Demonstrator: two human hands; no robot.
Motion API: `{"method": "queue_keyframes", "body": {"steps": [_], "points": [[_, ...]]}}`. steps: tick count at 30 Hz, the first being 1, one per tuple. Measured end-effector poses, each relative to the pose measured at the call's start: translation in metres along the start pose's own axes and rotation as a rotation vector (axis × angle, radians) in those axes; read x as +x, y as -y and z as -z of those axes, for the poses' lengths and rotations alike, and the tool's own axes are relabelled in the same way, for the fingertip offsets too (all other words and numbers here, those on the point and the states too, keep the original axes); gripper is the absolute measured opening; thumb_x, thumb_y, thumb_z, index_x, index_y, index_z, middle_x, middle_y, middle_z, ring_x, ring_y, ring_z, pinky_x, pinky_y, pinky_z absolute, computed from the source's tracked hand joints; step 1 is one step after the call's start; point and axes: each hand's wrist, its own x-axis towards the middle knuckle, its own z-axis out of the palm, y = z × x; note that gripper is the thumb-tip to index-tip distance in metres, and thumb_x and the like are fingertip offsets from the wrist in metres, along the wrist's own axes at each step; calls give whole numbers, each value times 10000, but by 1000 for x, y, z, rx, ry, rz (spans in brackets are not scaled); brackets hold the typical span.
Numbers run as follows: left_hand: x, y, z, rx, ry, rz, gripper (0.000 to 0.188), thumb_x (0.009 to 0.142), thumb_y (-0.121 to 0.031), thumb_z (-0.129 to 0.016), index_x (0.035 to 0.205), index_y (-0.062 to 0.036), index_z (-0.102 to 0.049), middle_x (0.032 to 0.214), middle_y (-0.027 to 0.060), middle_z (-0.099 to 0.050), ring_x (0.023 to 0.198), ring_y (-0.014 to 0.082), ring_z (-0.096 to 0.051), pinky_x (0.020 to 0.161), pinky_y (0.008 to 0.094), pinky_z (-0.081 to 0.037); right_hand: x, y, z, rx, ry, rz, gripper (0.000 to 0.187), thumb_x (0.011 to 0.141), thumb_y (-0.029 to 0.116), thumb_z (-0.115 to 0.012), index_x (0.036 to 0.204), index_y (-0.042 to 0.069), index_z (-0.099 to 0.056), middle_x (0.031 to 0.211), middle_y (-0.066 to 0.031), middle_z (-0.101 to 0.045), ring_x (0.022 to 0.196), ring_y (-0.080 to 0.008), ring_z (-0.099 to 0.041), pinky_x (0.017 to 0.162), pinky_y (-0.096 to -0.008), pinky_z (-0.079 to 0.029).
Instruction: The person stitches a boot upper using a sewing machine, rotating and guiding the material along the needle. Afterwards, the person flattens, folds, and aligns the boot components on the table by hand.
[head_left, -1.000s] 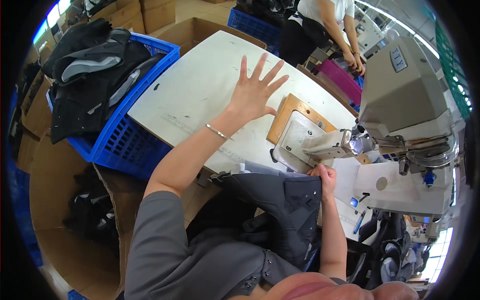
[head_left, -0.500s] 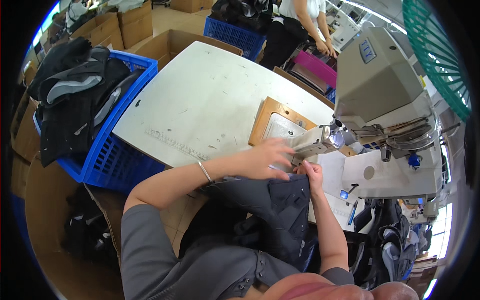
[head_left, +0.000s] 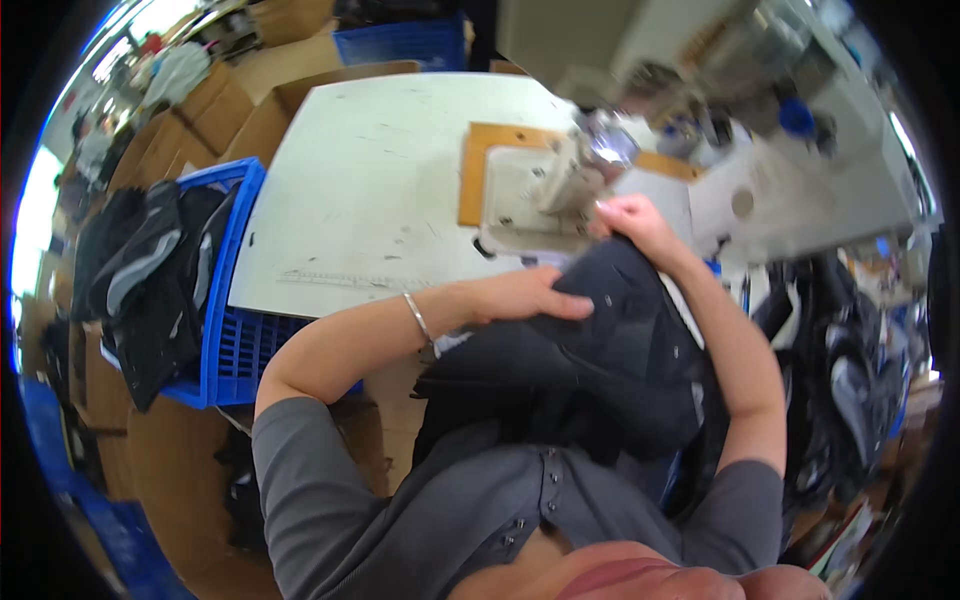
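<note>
A black garment (head_left: 560,350) drapes from the table's front edge over my lap, its upper part lifted toward the sewing machine (head_left: 575,175). My left hand (head_left: 525,296) holds it from the left, thumb lying over the cloth and the other fingers partly hidden. At the garment's top corner my right hand (head_left: 640,225) is closed on the cloth, right beside the machine's narrow arm and its bright metal end. Small pale marks show on the fabric. The machine's upper head is blurred.
A white table (head_left: 370,180) carries a printed ruler scale and an orange-brown wooden frame (head_left: 475,190) around the machine bed. Left stands a blue crate (head_left: 235,280) heaped with dark garments (head_left: 150,270). More dark garments (head_left: 845,370) hang at right. Cardboard boxes (head_left: 200,110) stand behind the crate.
My view has shifted and turned. My left hand has come down onto the garment, which is now raised and bunched toward the machine. My right hand stays at its edge by the machine arm.
</note>
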Motion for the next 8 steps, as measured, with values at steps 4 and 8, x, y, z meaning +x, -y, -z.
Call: {"method": "queue_keyframes", "body": {"steps": [4,8], "points": [[11,13,-1,-309,90,-44,501,874,-277,-674,1231,31,-504,1120,98,-616,980,159,-614,851,301,-511,-27,-21,25,101,183,26,331,979,282,-479,1159,29,-593,1098,-45,-604,1049,-112,-530,943,-260,-404],[15,18,-1,-362,25,-105,473,873,-255,-675,1223,22,-518,1123,91,-623,942,158,-634,841,295,-524,-77,1,57,-91,105,-101,459,980,284,-449,1393,86,-417,1356,-90,-491,1283,-217,-444,1085,-334,-317]]}}
